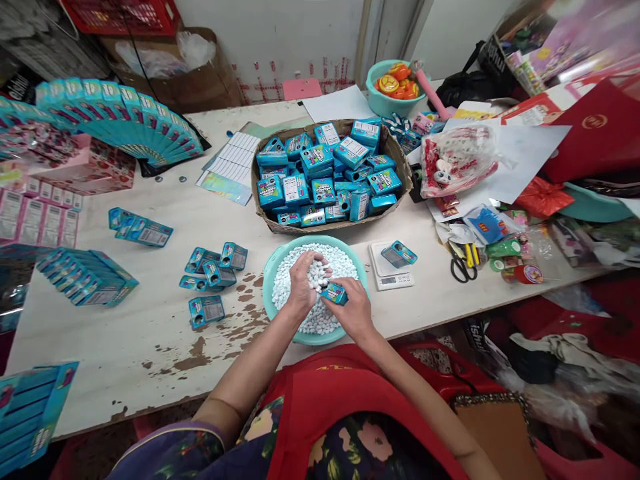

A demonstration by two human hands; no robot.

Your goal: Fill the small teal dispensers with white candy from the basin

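A turquoise basin [365, 272] full of small white candies [286, 280] stands in front of me. Over it, my left hand [303, 285] is cupped around a heap of candies. My right hand [354, 308] holds a small blue box [334, 293] against that heap, its near end touching the candies. Right of the basin, another blue box [399, 254] lies on a white scale [393, 279]. Behind the basin, a cardboard tray [333, 230] is heaped with blue boxes. Several more loose blue boxes [207, 311] lie to the left of the basin.
Fanned packs of blue boxes [120, 120] and a row of boxes [87, 277] stand at the left. Scissors [463, 263], wrappers and a plastic bag of toys [457, 163] lie on the right. Behind is a small basin [395, 105] with orange toys. The table's front edge runs close to me.
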